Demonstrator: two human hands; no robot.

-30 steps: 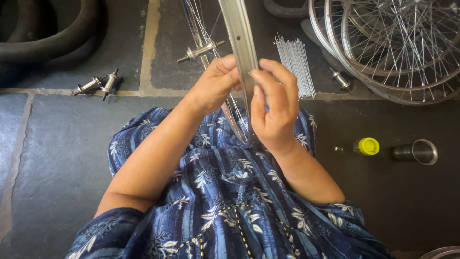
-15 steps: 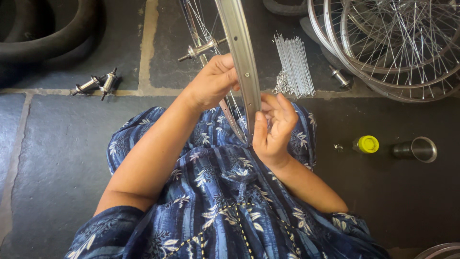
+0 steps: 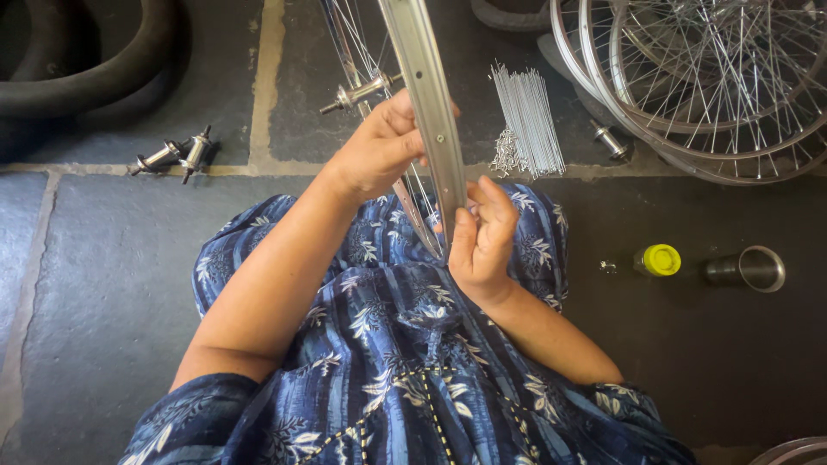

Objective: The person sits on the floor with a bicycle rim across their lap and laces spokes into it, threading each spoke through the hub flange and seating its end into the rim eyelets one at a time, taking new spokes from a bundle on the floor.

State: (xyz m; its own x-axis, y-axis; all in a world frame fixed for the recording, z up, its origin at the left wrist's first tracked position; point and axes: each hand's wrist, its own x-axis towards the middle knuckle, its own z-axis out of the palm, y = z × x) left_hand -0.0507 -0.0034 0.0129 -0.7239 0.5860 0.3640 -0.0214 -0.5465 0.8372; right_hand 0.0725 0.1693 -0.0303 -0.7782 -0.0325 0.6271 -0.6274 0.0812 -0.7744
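1. Wheel rim [image 3: 428, 112], silver, held upright over the person's lap, spokes running to a hub [image 3: 362, 91] behind it.
2. Left hand [image 3: 379, 151]: fingers wrapped round the rim's left edge.
3. Right hand [image 3: 482, 241]: fingertips pressed together at the rim's lower part, probably pinching a spoke end; too small to confirm.
4. Loose spoke bundle [image 3: 527, 120] on the stone floor, just beyond the right hand.
5. Finished wheels [image 3: 706, 86] stacked at upper right.
6. Yellow-capped bottle [image 3: 659, 260] beside a metal cup [image 3: 749, 269], right.
7. Two spare hubs [image 3: 177, 155] on the floor, left.
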